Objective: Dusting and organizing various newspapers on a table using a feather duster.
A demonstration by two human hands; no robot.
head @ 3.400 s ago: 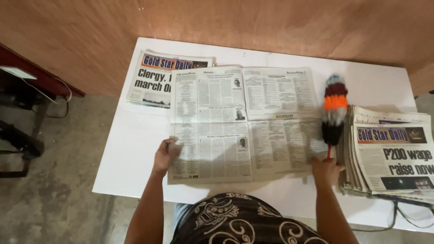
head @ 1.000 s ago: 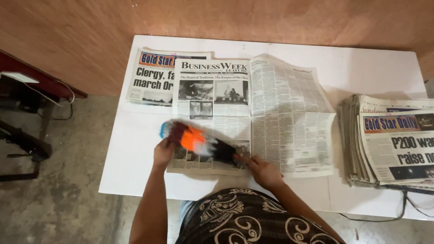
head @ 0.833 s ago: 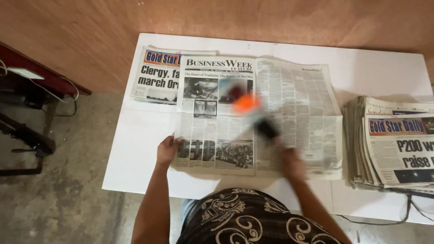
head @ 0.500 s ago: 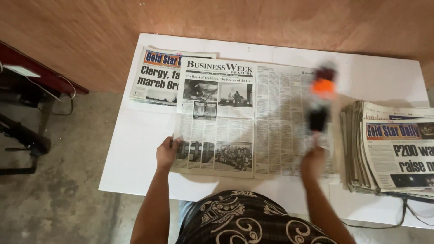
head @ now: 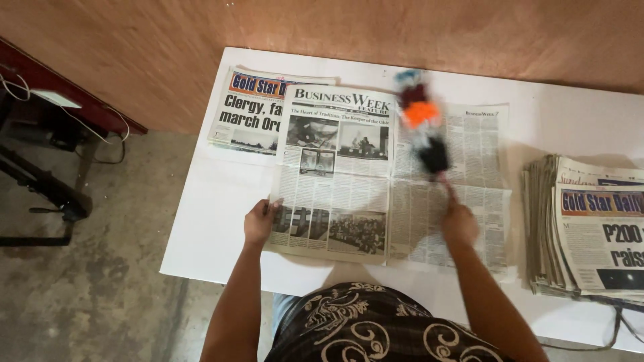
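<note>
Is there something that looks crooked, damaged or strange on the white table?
Nothing looks damaged or spilled. The open newspaper lies slightly askew and overlaps the folded newspaper. The duster in the right hand is only motion-blurred.

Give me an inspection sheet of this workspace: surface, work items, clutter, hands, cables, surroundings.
Surface: white table, mostly covered by papers.
Work items: open newspaper lying flat in the middle; multicoloured duster, blurred, over its right-hand page.
Clutter: folded newspaper at the far left, partly under the open one; stack of newspapers at the right edge.
Hands: left hand presses the open newspaper's left edge; right hand grips the duster's handle.
Cables: white cable on the dark red furniture at left; dark cable hanging below the stack.
Surroundings: brown wall, concrete floor, dark metal frame at left.
</note>
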